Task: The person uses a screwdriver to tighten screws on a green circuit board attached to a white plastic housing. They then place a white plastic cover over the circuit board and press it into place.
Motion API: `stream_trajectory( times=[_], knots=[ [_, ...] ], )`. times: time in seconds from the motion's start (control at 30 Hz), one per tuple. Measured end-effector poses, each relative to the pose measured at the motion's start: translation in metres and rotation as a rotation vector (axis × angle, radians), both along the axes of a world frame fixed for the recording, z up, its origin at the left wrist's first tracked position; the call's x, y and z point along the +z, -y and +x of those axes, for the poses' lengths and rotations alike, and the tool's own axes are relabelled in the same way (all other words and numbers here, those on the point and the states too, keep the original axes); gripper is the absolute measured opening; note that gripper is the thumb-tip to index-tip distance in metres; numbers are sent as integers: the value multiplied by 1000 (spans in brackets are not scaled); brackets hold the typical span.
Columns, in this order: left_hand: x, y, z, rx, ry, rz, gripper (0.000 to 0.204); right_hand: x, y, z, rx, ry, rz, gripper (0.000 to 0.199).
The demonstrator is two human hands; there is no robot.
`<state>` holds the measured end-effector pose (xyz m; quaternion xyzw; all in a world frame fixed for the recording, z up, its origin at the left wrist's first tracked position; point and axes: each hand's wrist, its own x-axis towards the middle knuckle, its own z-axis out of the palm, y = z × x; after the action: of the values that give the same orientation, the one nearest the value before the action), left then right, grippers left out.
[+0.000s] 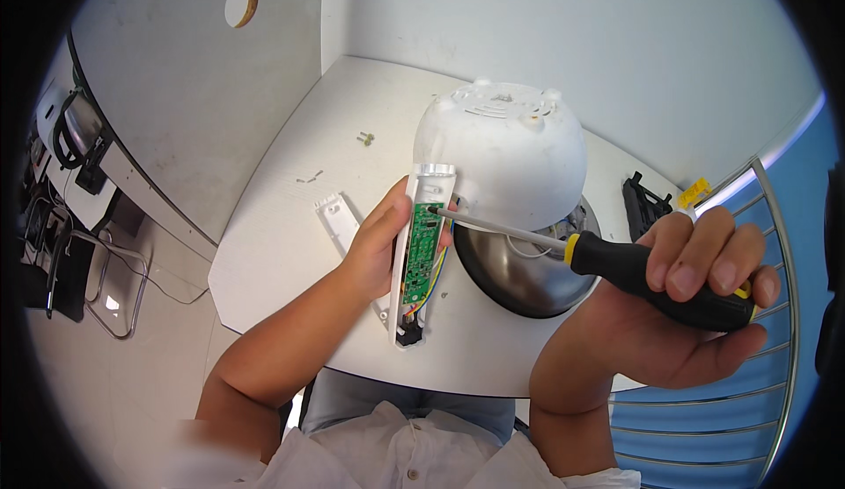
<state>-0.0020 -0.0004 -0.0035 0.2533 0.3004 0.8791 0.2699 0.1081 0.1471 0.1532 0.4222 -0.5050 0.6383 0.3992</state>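
Green rectangular circuit board: lies inside a long, narrow white plastic housing, held roughly upright above the table, against the left hand's fingers.
Left hand: pinches the housing from its left side, thumb at the near edge, some fingertips showing past the right edge.
Right hand: curls its fingers around a black-and-yellow screwdriver; the steel shaft points left to the board's upper end. Whether the tip touches cannot be told.
Slip risk: a tip skidding off its spot could scratch the board or poke the left fingers close by, likeliest if the housing twists, since it is held in mid-air by one hand.
Thin coloured wires: run down the board's right edge below the shaft; a careless tilt might snag or strain them.
Small metal screws: lie loose beyond the left hand; a knock could scatter them.
Obstacles: a domed white plastic shell stands just beyond the housing and a shiny steel bowl sits between the hands, under the shaft, crowding the right hand's room.
Nearby: a second white plastic strip lies beside the left hand; a black plastic part rests beyond the right.
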Motion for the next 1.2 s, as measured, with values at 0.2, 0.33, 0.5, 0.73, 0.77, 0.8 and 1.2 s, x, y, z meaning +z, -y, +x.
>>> stream_trajectory(
  times=[0.2,0.33,0.5,0.73,0.77,0.8,1.2],
  knots=[
    [0,-1,1,-10,-14,14,49,0,1,1,3,6,8,25],
    [2,0,2,-17,-41,4,52,1,2,1,-1,-1,17,26],
    [3,0,3,4,-45,-18,51,0,4,0,2,3,36,27],
    [-1,-1,-2,6,-120,-82,50,-1,7,-4,-61,31,73,37],
    [-2,-1,-4,-2,-150,-91,50,0,6,-7,-57,28,94,38],
    [-2,0,-3,-27,-104,-80,50,0,4,-9,-54,26,115,39],
    [3,1,0,-41,89,-126,61,6,-16,-6,-968,-42,416,53]
  ],
)
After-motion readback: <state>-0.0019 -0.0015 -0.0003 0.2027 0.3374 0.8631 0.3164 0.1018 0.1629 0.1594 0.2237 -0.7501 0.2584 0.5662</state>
